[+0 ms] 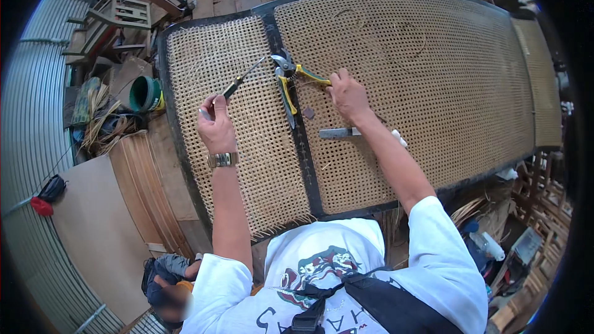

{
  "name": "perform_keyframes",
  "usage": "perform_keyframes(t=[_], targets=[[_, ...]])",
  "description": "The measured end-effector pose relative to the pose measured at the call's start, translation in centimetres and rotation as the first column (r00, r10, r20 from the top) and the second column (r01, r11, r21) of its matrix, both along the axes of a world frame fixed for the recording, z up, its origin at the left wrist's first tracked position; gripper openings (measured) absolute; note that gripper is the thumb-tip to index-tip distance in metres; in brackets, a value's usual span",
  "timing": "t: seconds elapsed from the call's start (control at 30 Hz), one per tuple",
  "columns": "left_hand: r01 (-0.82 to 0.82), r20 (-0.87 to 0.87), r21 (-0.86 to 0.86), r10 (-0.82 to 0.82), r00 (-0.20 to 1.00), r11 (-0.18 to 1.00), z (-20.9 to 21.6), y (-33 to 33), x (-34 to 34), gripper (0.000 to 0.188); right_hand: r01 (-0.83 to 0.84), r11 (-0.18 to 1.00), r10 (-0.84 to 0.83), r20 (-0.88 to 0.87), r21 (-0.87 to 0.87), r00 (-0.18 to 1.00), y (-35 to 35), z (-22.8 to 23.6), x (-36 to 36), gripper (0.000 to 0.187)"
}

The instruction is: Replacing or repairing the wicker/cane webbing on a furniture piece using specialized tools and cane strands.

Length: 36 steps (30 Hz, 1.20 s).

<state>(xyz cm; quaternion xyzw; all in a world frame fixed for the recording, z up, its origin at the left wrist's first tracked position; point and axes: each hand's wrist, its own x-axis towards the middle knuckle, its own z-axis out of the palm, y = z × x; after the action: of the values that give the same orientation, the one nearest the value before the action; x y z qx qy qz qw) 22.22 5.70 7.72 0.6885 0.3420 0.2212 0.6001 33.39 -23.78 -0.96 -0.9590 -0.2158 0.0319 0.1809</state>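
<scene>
My left hand (216,125), with a metal watch on its wrist, is closed around the black and yellow handle of a screwdriver-like tool (232,88). Its thin shaft points up and right. My right hand (348,94) grips one handle of the yellow-handled pruning shears (312,75). Their handles are spread, and the blades lie over the black frame bar. Below them rest a small brown block (309,112) and a flat grey blade (337,132), its right end hidden under my right forearm. All of this is on a woven cane panel (402,80) in a black frame.
A green bucket (146,94) stands left of the panel, near loose cane strips (96,108) and a wooden chair frame (120,12). Another person (170,284) is at the lower left. A white object (399,138) sits beside my right forearm. Wooden frames crowd the right side.
</scene>
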Motion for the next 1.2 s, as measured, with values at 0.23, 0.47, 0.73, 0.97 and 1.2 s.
perform_keyframes(t=[0.23,0.47,0.73,0.97,1.2], targets=[[0.119,-0.083,0.247,-0.101,0.991,0.962,0.4,3.2,-2.6,0.027,-0.059,0.997,0.064,0.1,-0.051,0.993,1.3,0.4,0.5,0.013],[0.13,-0.053,0.05,-0.128,0.99,0.99,-1.5,7.2,-6.9,0.026,-0.012,0.957,0.043,-0.101,0.29,0.994,-4.2,5.4,-10.4,0.01],[0.383,-0.152,0.042,-0.373,0.915,0.923,-0.6,5.5,-5.6,0.026,-0.154,0.977,0.158,-0.011,0.15,0.987,-9.1,4.4,-15.8,0.023],[0.429,-0.022,-0.268,-0.451,0.892,0.862,0.7,1.9,-3.9,0.026,0.082,0.921,0.103,-0.441,0.381,0.892,-11.9,3.5,-17.2,0.02],[0.376,0.14,-0.646,-0.38,0.914,0.664,-2.6,0.0,0.1,0.033,0.099,0.918,0.061,-0.383,0.385,0.922,-9.3,3.7,-19.3,0.02]])
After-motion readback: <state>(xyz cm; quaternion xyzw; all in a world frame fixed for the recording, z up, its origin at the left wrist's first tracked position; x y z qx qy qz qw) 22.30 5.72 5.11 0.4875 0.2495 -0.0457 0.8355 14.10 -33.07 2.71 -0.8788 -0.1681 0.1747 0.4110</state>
